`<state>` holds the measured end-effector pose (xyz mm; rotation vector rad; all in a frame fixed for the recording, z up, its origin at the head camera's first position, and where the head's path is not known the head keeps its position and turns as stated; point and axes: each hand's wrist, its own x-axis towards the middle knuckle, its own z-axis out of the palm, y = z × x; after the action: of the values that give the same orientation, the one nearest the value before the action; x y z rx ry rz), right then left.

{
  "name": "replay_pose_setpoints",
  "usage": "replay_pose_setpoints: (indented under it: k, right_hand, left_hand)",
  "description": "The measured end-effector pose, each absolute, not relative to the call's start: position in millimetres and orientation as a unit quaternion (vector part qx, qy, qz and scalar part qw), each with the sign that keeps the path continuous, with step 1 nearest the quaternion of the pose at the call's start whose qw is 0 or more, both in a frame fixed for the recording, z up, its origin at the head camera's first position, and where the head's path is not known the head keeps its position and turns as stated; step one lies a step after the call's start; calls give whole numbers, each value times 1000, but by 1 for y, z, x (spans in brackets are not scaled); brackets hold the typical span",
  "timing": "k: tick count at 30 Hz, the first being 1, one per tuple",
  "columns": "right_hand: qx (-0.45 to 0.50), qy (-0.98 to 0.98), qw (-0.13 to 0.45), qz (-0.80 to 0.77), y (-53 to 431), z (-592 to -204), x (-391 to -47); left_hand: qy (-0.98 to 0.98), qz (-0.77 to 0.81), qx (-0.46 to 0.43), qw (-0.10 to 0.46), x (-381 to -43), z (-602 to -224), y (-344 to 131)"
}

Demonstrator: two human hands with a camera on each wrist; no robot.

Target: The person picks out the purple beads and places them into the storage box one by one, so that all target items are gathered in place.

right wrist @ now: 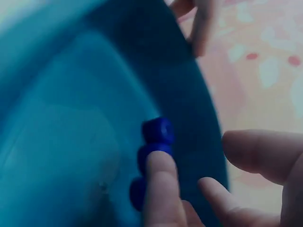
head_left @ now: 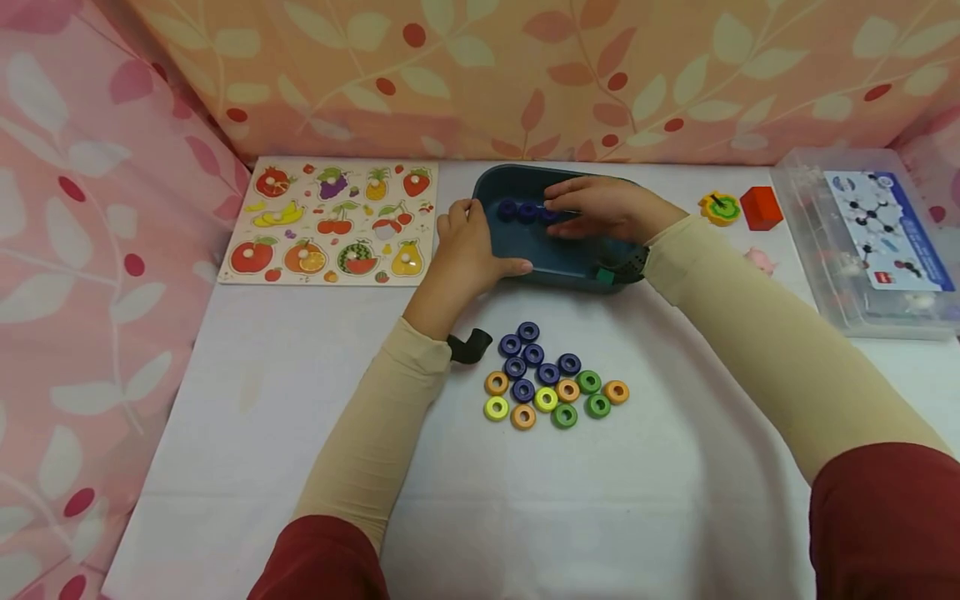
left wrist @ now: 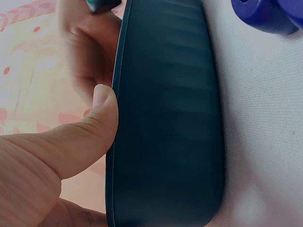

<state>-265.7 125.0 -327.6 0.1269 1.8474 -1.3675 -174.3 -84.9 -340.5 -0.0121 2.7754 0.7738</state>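
we grip the teal tray (head_left: 525, 243) at its left end with our left hand (head_left: 467, 250); our right hand (head_left: 606, 208), spread, is nearer the blue rings (head_left: 528, 211) inside, rowed leftward from it.

Pink and orange leaf-print walls (head_left: 555, 79) around a white-covered table (head_left: 600, 500).

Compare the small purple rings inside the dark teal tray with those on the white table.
The small purple rings in the dark teal tray form a row; the loose purple rings on the white table lie in a scattered cluster. Three show in the tray, seven on the table. The right hand is at the tray's row; neither hand touches the table's. Both share colour and shape.
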Motion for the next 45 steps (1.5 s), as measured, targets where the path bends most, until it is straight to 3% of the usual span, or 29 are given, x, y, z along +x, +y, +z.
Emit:
replay_pose_setpoints:
  k: [10, 20, 27, 45]
  right_hand:
    - [-59, 793, 361, -487, 147, -309, -199]
    - [-152, 830, 389, -370, 151, -353, -132]
    - [-148, 815, 406, -386, 154, -380, -121]
    - [-51, 768, 451, -452, 151, -380, -117]
  left_hand:
    - [956, 267, -7, 125, -174, -341, -85]
    - [952, 279, -11, 126, -173, -342, -88]
    - [952, 279, -7, 124, -173, -342, -86]
    - [951, 283, -7, 126, -173, -342, -82]
